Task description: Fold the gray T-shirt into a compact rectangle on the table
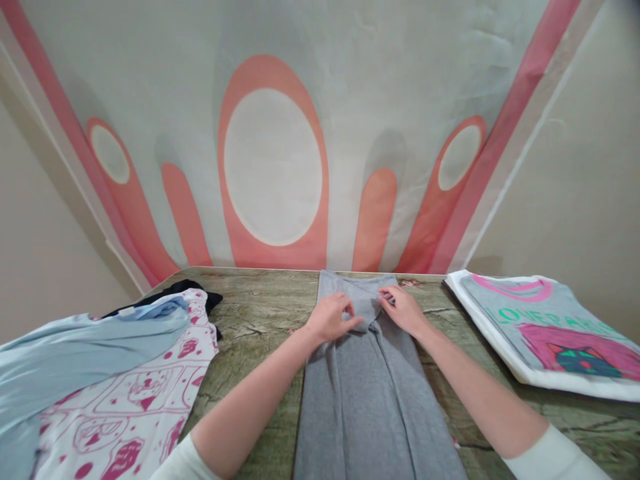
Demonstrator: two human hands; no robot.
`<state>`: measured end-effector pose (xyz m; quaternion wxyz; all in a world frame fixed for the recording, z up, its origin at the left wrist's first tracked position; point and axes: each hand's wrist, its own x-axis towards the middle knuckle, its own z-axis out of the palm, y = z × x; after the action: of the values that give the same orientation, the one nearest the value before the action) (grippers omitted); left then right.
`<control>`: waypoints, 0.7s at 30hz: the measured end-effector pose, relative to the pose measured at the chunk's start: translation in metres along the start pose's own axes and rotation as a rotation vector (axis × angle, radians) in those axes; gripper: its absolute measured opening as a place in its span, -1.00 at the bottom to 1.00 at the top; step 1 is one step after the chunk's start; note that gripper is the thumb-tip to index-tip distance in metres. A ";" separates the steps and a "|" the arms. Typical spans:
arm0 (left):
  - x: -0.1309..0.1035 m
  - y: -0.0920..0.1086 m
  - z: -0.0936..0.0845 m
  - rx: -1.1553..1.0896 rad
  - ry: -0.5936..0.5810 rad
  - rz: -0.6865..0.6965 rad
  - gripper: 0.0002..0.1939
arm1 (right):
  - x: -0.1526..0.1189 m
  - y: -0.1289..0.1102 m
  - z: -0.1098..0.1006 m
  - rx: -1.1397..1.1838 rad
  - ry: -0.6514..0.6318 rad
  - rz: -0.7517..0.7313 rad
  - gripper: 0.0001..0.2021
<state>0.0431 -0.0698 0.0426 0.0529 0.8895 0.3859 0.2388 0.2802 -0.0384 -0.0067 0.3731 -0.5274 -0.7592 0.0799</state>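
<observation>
A grey garment (360,400) lies folded into a long strip, running from the table's far edge toward me. My left hand (334,316) rests on its far part, thumb stretched out to the right and fingers apart, loosely bent. Beside it, my right hand (401,309) has thumb and fingertips pinched at the garment's right edge, near the far end. Between the two hands the cloth is creased and gathered. Which kind of garment it is I cannot tell.
On the left lie a light blue garment (100,353), a white one with magenta prints (155,393) and a black one (183,288). At right is a folded stack topped by a grey T-shirt (545,327). The wooden-patterned table (260,313) meets a printed backdrop (345,133).
</observation>
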 end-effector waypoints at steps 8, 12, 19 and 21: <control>-0.017 0.043 -0.001 0.334 -0.157 0.039 -0.82 | -0.008 0.007 0.004 -0.123 -0.061 -0.059 -0.75; -0.015 0.044 0.005 0.350 -0.165 0.012 -0.85 | -0.009 0.010 0.005 -0.137 -0.044 -0.056 -0.73; -0.017 0.035 0.013 0.050 0.075 -0.174 -0.81 | -0.010 0.006 0.005 -0.162 -0.038 -0.043 -0.74; -0.018 0.034 0.016 -0.049 0.080 -0.147 -0.81 | -0.010 0.006 0.005 -0.166 -0.036 -0.033 -0.74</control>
<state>0.0625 -0.1047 0.0311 0.0765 0.8469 0.4461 0.2792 0.2830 -0.0437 -0.0179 0.3157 -0.5421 -0.7784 0.0201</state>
